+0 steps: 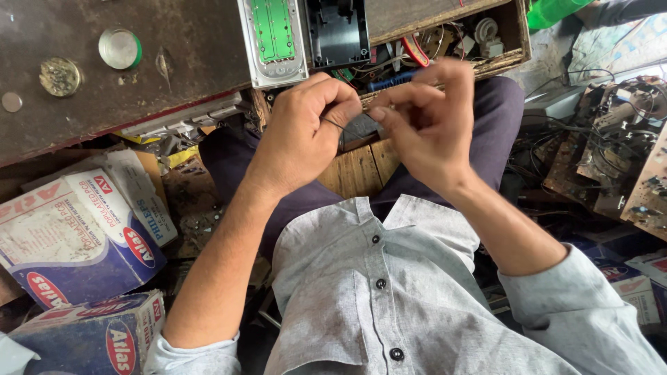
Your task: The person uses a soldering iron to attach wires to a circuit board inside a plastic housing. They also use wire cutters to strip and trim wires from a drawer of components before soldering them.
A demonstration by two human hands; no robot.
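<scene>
While two hands work over the lap, the left hand (302, 132) is fisted around one thin dark wire (342, 128), and the right hand (424, 121) pinches its other end.

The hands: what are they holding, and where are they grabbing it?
A thin dark wire: the left hand closes around one end, and the right hand pinches the other between its fingertips.

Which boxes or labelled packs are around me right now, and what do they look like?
Large carton: lower left, lying tilted; white and blue with red ovals, worn.
Small carton: bottom left corner; blue and white, red oval on its face.
More cartons: lower right edge; white and blue, partly hidden.
</scene>
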